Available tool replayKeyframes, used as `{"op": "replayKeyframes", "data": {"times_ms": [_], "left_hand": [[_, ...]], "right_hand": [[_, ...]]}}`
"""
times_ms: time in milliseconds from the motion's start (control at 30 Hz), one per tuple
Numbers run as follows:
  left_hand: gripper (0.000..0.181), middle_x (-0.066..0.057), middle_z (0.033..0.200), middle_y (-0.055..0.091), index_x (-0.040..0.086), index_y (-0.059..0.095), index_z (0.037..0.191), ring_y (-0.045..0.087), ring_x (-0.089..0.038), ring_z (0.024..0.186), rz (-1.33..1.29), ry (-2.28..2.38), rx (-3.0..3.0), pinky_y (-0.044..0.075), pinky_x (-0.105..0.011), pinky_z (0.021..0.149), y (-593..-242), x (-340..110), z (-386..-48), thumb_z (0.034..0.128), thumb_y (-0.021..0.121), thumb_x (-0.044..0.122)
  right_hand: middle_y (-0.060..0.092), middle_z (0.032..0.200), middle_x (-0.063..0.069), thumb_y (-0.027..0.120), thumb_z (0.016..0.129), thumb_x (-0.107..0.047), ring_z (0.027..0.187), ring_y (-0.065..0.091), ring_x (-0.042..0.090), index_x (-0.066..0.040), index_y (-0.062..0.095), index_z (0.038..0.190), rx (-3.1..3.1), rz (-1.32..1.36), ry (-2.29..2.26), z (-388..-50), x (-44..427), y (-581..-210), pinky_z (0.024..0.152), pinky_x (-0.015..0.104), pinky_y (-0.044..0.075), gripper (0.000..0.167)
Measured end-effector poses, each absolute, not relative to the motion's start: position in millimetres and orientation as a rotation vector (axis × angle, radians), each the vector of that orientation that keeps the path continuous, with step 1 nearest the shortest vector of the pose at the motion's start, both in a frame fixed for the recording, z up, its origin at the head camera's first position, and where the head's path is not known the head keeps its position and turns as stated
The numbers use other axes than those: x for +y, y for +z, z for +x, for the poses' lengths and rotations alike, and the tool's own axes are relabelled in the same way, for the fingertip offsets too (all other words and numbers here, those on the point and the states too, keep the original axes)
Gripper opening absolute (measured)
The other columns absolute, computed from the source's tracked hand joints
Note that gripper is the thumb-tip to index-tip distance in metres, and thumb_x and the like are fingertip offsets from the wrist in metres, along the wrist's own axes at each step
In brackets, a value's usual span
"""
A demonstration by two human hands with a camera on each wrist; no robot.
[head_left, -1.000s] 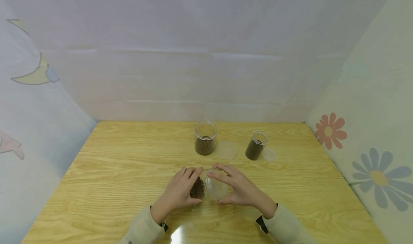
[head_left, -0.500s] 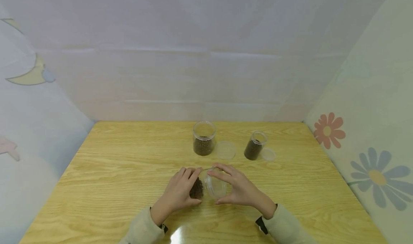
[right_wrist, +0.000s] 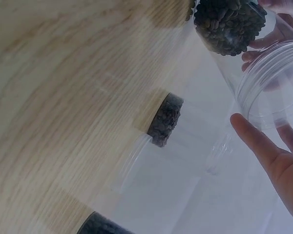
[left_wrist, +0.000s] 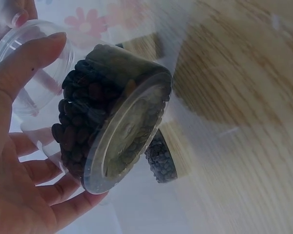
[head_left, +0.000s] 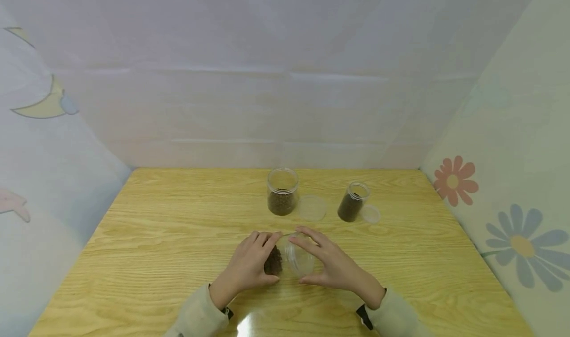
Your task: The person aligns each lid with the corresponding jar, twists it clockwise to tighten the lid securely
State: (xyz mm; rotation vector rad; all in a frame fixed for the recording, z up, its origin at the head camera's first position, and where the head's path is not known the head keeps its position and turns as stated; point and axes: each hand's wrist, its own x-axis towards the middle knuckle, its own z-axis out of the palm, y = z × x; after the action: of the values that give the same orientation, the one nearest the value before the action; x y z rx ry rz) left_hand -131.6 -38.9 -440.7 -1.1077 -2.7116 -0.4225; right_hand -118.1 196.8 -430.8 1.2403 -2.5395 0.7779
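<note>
A clear jar [left_wrist: 124, 83] partly filled with dark brown beans [head_left: 273, 262] is held between both hands, its base toward the left and its ringed mouth [head_left: 294, 255] toward the right. My left hand [head_left: 249, 263] grips the bean-filled end, thumb on one side and fingers curled round the other in the left wrist view. At the mouth end, my right hand [head_left: 331, 262] holds the rim with thumb and fingertips; a fingertip touches the clear wall in the right wrist view. Whether a lid sits on the mouth cannot be told.
Behind the hands stands a wide uncapped jar [head_left: 282, 201] of dark contents, with a flat translucent lid [head_left: 312, 208] at its right. Farther right are a narrower uncapped jar [head_left: 351, 207] and a smaller lid [head_left: 370, 214]. Patterned cloth walls surround the wooden table [head_left: 156, 228].
The mouth end and my right hand have shifted very slightly to the right. My left hand keeps its grip, and the jars and lids behind stay where they were.
</note>
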Motion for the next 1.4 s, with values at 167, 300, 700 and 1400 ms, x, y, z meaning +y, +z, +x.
{"op": "replayKeyframes", "data": {"times_ms": [167, 300, 700, 1400], "left_hand": [[0.093, -0.010, 0.113, 0.055, 0.007, 0.043, 0.131, 0.052, -0.024, 0.096, -1.104, -0.439, -2.717, 0.048, -0.036, 0.077, -440, -39, -131, 0.0567, 0.083, 0.046], [0.093, -0.010, 0.112, 0.056, 0.007, 0.044, 0.131, 0.052, -0.023, 0.095, -1.103, -0.452, -2.695, 0.049, -0.036, 0.077, -442, -39, -132, 0.0558, 0.084, 0.046], [0.093, -0.009, 0.117, 0.055, 0.007, 0.043, 0.133, 0.052, -0.024, 0.099, -1.081, -0.531, -2.769, 0.049, -0.038, 0.078, -438, -42, -133, 0.0585, 0.082, 0.047], [0.089, -0.015, 0.117, 0.052, -0.001, 0.035, 0.130, 0.053, -0.029, 0.104, -0.721, -1.400, -2.647, 0.050, -0.038, 0.081, -461, -56, -134, 0.0612, 0.086, 0.023]], "right_hand": [[0.034, 0.138, 0.017, 0.082, 0.064, -0.033, 0.120, 0.041, 0.035, -0.011, 0.037, 0.138, -2.554, 1.236, 0.781, -117, 197, -431, 0.083, 0.046, 0.048, 0.089], [0.034, 0.138, 0.018, 0.084, 0.062, -0.028, 0.120, 0.041, 0.035, -0.011, 0.036, 0.139, -2.541, 1.239, 0.794, -117, 196, -431, 0.083, 0.046, 0.048, 0.092], [0.020, 0.147, 0.017, 0.079, 0.069, -0.029, 0.126, 0.033, 0.037, -0.010, 0.023, 0.145, -2.662, 1.171, 0.877, -113, 195, -426, 0.089, 0.050, 0.043, 0.096], [0.033, 0.138, 0.024, 0.061, 0.088, -0.016, 0.115, 0.045, 0.036, 0.000, 0.024, 0.142, -2.688, 1.022, 1.010, -108, 218, -438, 0.081, 0.041, 0.050, 0.068]]}}
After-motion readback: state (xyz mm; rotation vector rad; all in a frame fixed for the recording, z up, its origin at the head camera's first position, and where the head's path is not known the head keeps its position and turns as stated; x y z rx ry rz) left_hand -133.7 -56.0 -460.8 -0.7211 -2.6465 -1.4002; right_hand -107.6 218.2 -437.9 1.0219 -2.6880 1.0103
